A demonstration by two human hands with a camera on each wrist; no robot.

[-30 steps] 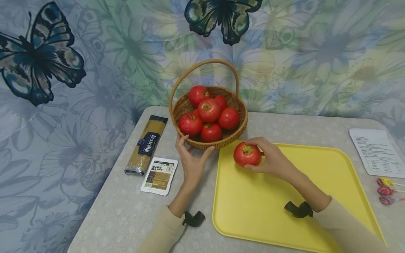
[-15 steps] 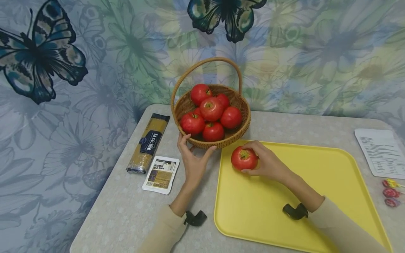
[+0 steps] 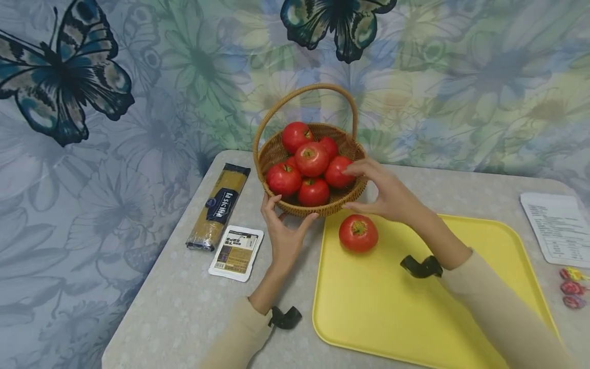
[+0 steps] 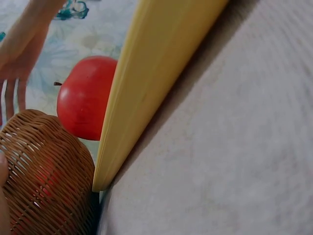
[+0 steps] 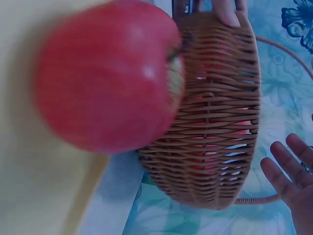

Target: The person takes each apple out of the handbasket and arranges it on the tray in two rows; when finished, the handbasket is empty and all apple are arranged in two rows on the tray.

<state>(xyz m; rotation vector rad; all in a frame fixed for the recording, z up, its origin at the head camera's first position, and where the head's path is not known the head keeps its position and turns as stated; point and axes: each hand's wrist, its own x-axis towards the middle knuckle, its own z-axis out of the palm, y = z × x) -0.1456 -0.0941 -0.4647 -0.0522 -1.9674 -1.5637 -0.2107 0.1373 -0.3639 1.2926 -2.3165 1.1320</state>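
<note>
My left hand point(image 3: 287, 243) grips the round brown wicker basket point(image 3: 332, 208); my right hand point(image 3: 394, 197), fingers parted, reaches for the round red apple point(image 3: 335, 175) inside at right, likely firm, slick; I'd cup its sides

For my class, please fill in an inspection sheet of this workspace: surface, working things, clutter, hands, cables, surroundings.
Surface: pale patterned tabletop, yellow tray on it.
Job's things: wicker basket holding red apples; one loose apple on the tray.
Clutter: "la sicilia" packet, flat white-edged pack, printed sheet, small wrapped sweets.
Hands: left hand holds the basket's near side; right hand is at an apple inside, contact uncertain.
Cables: nothing seen.
Surroundings: floral wall covering with dark butterflies.
</note>
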